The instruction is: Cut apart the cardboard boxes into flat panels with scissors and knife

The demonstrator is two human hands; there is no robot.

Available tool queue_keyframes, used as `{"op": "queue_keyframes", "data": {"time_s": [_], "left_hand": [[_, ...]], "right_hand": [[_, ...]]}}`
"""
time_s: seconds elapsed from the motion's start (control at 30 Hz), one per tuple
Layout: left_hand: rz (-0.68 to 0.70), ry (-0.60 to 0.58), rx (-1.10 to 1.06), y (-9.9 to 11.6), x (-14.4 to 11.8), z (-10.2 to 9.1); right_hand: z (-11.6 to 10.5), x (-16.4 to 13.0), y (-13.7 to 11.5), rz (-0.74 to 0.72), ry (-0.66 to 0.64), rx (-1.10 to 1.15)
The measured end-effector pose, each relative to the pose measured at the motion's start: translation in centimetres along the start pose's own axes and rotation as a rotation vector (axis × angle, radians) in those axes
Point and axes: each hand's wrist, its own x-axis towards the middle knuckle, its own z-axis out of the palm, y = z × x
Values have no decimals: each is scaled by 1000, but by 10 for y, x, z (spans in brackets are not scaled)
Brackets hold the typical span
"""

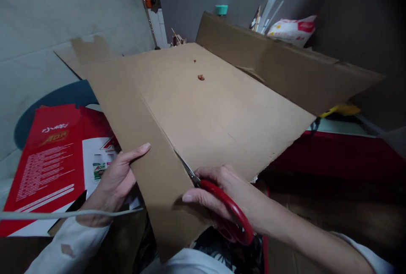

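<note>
A large flattened brown cardboard sheet (209,105) lies across my lap and reaches away from me, with one flap raised at the right. My right hand (222,193) grips red-handled scissors (222,206); the blades sit in the sheet's near edge along a fold line. My left hand (116,181) holds the left edge of the cardboard, thumb on top, fingers underneath. Two small reddish bits (201,77) lie on the sheet farther off.
A red and white printed box (50,155) lies flat at the left over a blue round surface (63,96). A white cord (63,214) crosses my left wrist. A white and red bag (293,28) and a teal cap (221,9) sit behind the raised flap. A yellow tool (339,110) lies at right.
</note>
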Motion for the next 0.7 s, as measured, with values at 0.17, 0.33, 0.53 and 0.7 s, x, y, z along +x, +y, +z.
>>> {"op": "queue_keyframes", "data": {"time_s": [0.17, 0.33, 0.53, 0.7], "left_hand": [[-34, 7, -12, -2, 7, 1], [-66, 27, -18, -1, 11, 4], [-9, 26, -65, 4, 3, 13], [-86, 93, -191, 4, -3, 16]], "right_hand": [[4, -9, 2, 176, -124, 202], [16, -14, 7, 113, -20, 265], [22, -17, 10, 119, 79, 441], [17, -29, 7, 121, 186, 352]]}}
